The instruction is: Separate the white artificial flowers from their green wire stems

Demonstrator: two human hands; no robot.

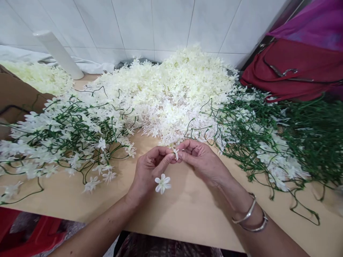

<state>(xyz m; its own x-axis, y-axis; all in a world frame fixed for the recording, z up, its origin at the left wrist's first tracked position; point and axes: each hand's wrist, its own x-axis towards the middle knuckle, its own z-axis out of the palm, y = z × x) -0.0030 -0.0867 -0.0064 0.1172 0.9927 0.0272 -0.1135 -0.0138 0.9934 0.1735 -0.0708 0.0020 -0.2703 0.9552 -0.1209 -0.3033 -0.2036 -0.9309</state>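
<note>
"Around the table (187,221), any containers?"

"At the left edge, a brown box (18,91); at the right, a red bag (292,71); contents of both hidden from view."

"And the fingers (165,161)?"

"Pinched together, on left hand (150,167) and right hand (200,160) alike, around one flower (175,154), above the table, near the pile (174,82)."

"Its look?"

"Small, white, partly covered. Just below the left hand, a second flower (163,184), petals spread."

Head view faces forward, down; close (above the table (184,214)).

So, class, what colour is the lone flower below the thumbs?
The flower is white with a pale yellowish centre, best seen in the head view.
</note>
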